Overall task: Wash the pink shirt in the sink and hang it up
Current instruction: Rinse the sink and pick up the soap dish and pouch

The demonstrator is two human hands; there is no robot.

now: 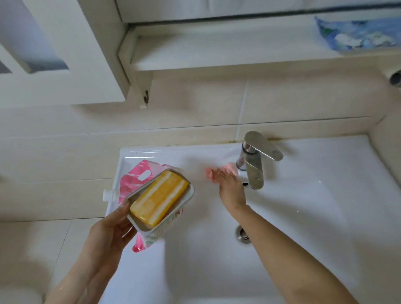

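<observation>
Your left hand (110, 228) holds the white soap dish (161, 201) above the sink's (302, 216) left rim, fingers pressed around its near end. The yellow soap bar (159, 198) sits loose inside; any tilt could slide it into the basin. Beneath lies a pink refill pouch (136, 178). Farther in, your right hand (229, 187) reaches beside the faucet (253, 163), fingers spread flat. The pink shirt is not clearly visible; a blurred pink patch (211, 173) lies beyond the fingertips.
</observation>
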